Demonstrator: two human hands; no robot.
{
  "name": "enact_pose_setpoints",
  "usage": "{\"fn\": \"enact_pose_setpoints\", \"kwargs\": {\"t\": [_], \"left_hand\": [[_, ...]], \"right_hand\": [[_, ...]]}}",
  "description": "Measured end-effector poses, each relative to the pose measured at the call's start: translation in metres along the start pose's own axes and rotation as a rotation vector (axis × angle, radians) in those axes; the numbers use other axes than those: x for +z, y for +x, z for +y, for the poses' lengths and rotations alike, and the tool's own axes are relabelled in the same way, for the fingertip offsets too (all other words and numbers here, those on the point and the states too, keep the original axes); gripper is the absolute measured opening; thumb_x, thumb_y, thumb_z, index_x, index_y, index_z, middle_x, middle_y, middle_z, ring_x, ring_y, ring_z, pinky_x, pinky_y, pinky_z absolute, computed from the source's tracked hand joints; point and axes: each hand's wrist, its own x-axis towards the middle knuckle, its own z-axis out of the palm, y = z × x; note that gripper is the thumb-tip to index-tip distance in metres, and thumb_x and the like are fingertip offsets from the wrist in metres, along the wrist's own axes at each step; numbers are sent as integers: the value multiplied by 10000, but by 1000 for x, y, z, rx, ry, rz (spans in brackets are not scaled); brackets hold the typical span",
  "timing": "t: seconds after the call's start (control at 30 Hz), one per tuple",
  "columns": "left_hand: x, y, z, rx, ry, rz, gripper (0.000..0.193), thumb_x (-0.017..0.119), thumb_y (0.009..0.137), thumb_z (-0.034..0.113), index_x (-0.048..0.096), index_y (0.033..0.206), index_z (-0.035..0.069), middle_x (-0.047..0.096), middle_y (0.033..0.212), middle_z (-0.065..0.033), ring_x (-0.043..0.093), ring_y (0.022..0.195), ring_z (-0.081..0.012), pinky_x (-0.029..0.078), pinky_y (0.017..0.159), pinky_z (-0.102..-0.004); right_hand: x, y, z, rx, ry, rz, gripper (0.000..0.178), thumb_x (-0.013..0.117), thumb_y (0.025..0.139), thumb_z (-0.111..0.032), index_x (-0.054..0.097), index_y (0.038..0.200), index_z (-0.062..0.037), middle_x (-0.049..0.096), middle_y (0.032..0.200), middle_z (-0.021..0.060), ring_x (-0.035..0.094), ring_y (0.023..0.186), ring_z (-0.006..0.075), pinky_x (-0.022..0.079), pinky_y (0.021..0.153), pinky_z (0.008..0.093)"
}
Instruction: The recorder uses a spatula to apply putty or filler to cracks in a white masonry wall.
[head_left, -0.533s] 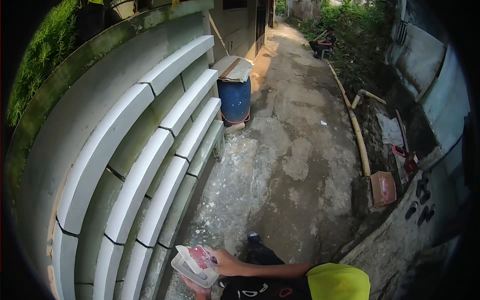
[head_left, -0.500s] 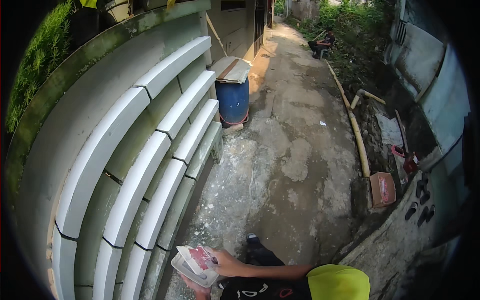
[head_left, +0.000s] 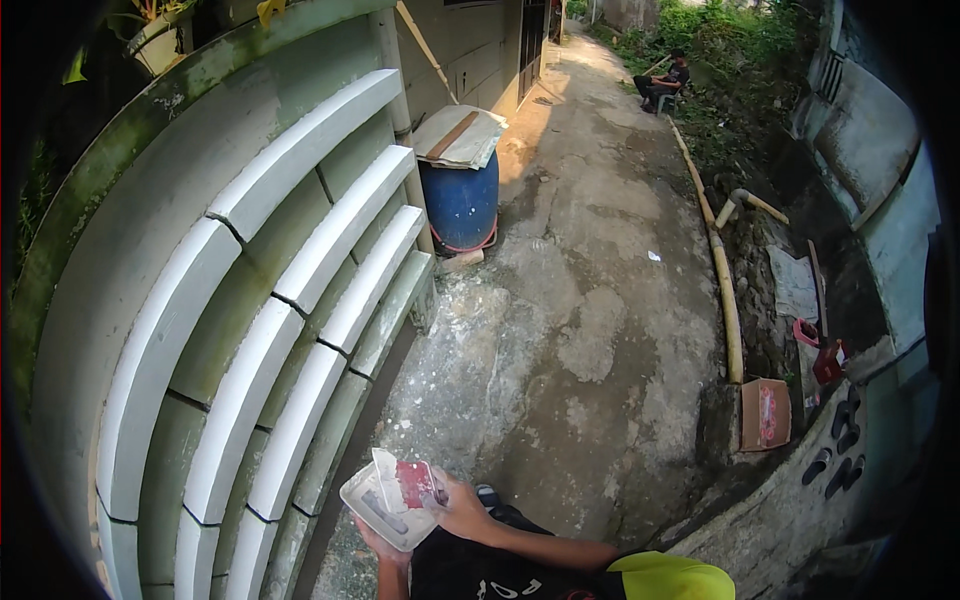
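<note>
My left hand (head_left: 380,545) is closed around the underside and near edge of a shallow, off-white plastic tray (head_left: 362,497), close in front of my body. Smears of pale paste show inside the tray. In my right hand (head_left: 461,512) is a flat red and white scraper (head_left: 412,484), held over the tray with my fingers on its right side. The scraper's white end points up and left, above the tray's rim. My left fingers are mostly hidden beneath the tray. To the left of both hands rise long curved ledges (head_left: 245,365) with white-painted tops.
A blue drum (head_left: 460,205) with a board on its lid stands past the ledges. Along the right side of the concrete path (head_left: 560,340) lies a bamboo pole (head_left: 727,300). A cardboard box (head_left: 766,415) and several sandals (head_left: 846,430) are nearby. Farther off, a person (head_left: 664,82) sits on a chair.
My hands, with the tray and scraper, appear slightly higher in view. The scraper has turned more upright, showing more of the tray's inside. The whole view has shifted a little.
</note>
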Motion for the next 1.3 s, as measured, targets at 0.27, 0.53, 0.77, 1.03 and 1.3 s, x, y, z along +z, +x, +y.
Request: {"fn": "enact_pose_setpoints", "kwargs": {"t": [0.27, 0.53, 0.77, 1.03, 1.3], "left_hand": [[25, 83, -6, -61, -10, -6, 745, 259, 940, 668, 355, 1455, 138, 460, 1425, -103, 483, 1266, -334, 411, 1043, -498], [73, 185, 8, -27, -45, -39, 674, 297, 960, 607, 440, 1392, 110, 556, 1324, -102, 566, 1170, -298, 436, 1018, -460], [84, 242, 9, 2, -4, -22, 730, 280, 944, 656, 420, 1413, 116, 532, 1355, -103, 529, 1219, -308, 421, 1037, -467], [105, 276, 6, 97, -28, 3, 696, 268, 961, 625, 413, 1420, 121, 522, 1368, -94, 514, 1238, -301, 412, 1046, -451], [163, 319, -14, 195, -110, 107, 659, 306, 966, 580, 422, 1415, 112, 539, 1347, -103, 536, 1215, -287, 416, 1044, -437]], "right_hand": [[-17, 84, -12, -75, 195, 81, 556, 589, 843, 20, 418, 1371, 48, 667, 1003, 113, 605, 845, 101, 514, 746, 275], [-35, 177, -10, -159, -14, 55, 527, 587, 812, 22, 469, 1326, 43, 682, 998, 143, 629, 883, 126, 522, 783, 302], [-49, 242, -15, -163, -37, 23, 503, 576, 795, 28, 494, 1291, 40, 672, 1025, 164, 654, 899, 162, 529, 794, 319], [-60, 307, -36, -160, -36, -99, 520, 619, 738, -50, 518, 1242, 30, 646, 944, 265, 660, 835, 387, 510, 756, 418], [-107, 368, -46, -247, -212, -287, 512, 596, 766, -65, 493, 1260, 25, 627, 911, 298, 613, 850, 471, 505, 733, 462]]}}
